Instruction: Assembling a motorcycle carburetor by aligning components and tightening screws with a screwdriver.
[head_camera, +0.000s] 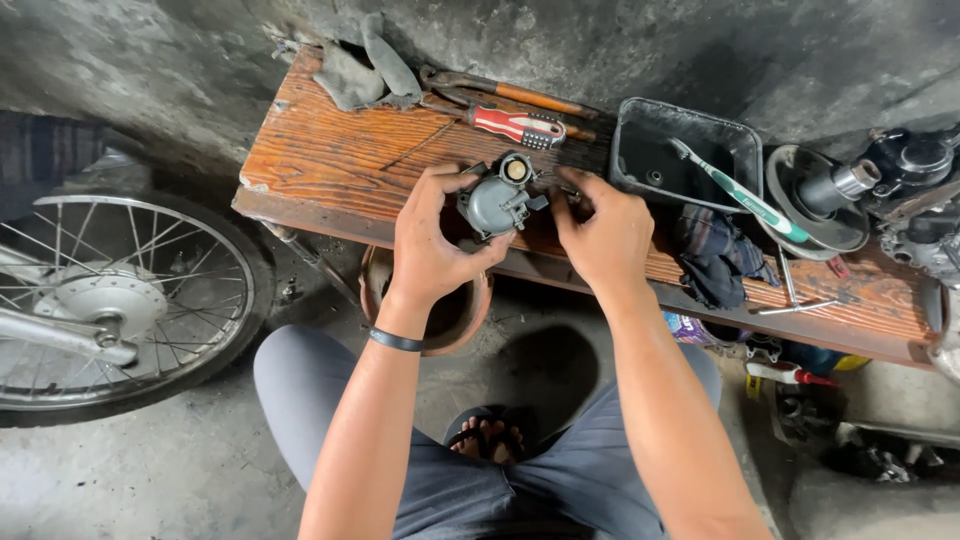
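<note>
A: Carb (497, 200) sat over the near edge of the bench (330, 160). Left hand (428, 240) was clamped on its body; right hand (603, 235) pinched something at its side, can't tell what.

B: Screwdriver (517, 125) lay just behind the carb. I'd have kept that left grip firm and the carb low over the bench.

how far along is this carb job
Done: the carburetor is off the bike and on the wooden bench. In hand: the left hand grips it while the right hand works at its side. Left: a screwdriver, a toothbrush in the black tray and engine parts lie out, so refitting looks pending.
</note>
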